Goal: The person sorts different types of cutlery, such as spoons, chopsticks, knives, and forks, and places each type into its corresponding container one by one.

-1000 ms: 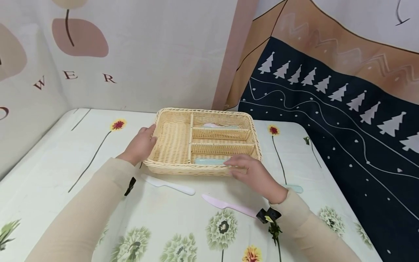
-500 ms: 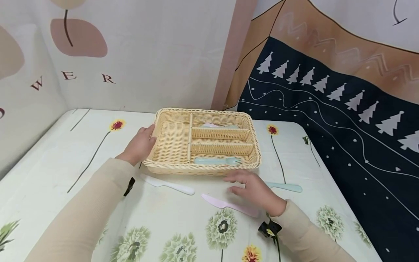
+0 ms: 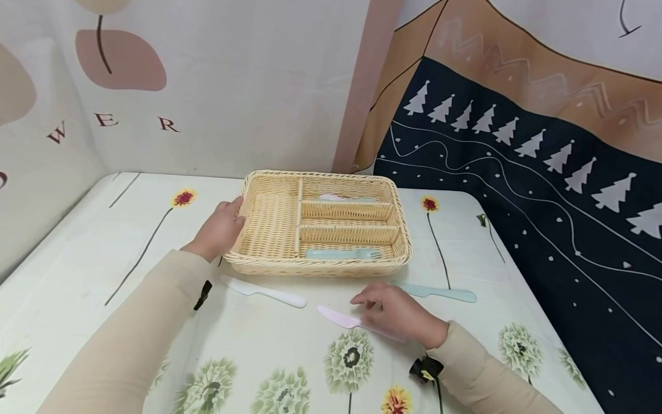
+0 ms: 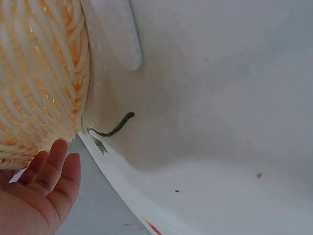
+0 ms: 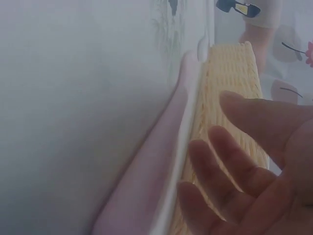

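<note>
A pale wicker basket (image 3: 318,267) with dividers stands at the back middle of the table. My left hand (image 3: 217,230) holds its left end, with the thumb at the rim; the left wrist view shows several fingers (image 4: 68,181) against the outer weave. My right hand (image 3: 395,313) hovers over the pink plastic knife (image 3: 338,317), fingers loosely bent and apart, nothing between them. The hand hides part of the knife's handle. In the right wrist view, the pink knife (image 5: 151,161) lies beside the fingers. A light blue fork (image 3: 336,254) lies in the front right compartment.
A white knife (image 3: 266,292) lies before the basket and a light blue knife (image 3: 445,293) to the right. Pink and blue cutlery (image 3: 346,199) lies in the rear compartment, partly hidden by a divider. A curtain (image 3: 233,115) hangs behind the flower-printed table (image 3: 269,345).
My right hand has drawn back from the basket's front right rim, down to over the pink knife. The blue fork and blue knife now show more fully. My left hand stays at the basket.
</note>
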Tool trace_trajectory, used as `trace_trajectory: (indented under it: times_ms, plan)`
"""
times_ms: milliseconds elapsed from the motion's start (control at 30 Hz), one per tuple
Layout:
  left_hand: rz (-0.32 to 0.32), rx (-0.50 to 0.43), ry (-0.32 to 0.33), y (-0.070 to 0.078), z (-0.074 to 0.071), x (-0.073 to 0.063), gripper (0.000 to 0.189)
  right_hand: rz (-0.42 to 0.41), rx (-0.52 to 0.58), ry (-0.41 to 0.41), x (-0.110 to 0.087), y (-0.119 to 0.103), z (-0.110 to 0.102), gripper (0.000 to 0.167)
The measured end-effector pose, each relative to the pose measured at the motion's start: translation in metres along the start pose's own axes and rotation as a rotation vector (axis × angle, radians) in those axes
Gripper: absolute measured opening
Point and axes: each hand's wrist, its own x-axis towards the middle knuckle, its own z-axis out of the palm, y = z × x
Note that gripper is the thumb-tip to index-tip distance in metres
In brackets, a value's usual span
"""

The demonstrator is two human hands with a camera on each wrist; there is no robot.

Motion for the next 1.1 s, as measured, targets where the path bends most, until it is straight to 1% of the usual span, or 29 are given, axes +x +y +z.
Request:
trace_trajectory:
  times_ms: [333, 567, 733, 1100]
  plan:
    - [-0.009, -0.002, -0.005, 0.002, -0.002, -0.001, 0.057, 0.002, -0.065, -0.055, -0.001, 0.000, 0.000, 0.031]
    - [-0.009, -0.004, -0.007, 0.003, -0.002, -0.001, 0.057, 0.045, -0.099, -0.083, 0.000, -0.002, 0.002, 0.028]
    - [-0.002, -0.001, -0.003, 0.003, -0.002, -0.001, 0.057, 0.049, -0.129, -0.104, 0.001, -0.004, 0.002, 0.027]
    - [-0.016, -0.005, -0.011, 0.001, -0.001, 0.000, 0.057, 0.059, -0.185, -0.137, 0.001, -0.010, 0.005, 0.026]
